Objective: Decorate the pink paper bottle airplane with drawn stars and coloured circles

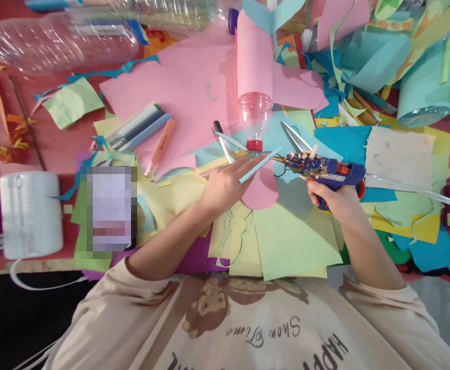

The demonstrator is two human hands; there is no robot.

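Note:
In my right hand [335,200] is a dark blue hot glue gun [327,169], with strands of dried glue around its front and a clear glue stick [413,189] running out of its back. Its nozzle points left, close to a narrow light blue paper strip [261,164]. That strip is held slanted in the fingers of my left hand [228,185]; the thumb is partly hidden. Just beyond my left hand lies a clear plastic bottle [255,115] with a red cap, wrapped in pink paper [254,61]. Open scissors [296,136] rest beside it.
Coloured paper sheets and scraps [294,241] cover much of the table. Left are markers [140,128], a blurred-out phone-like object [111,208] and a white zipped pouch [31,215]. Clear bottles [63,43] lie at the back left; a turquoise paper-covered bottle [425,87] stands back right.

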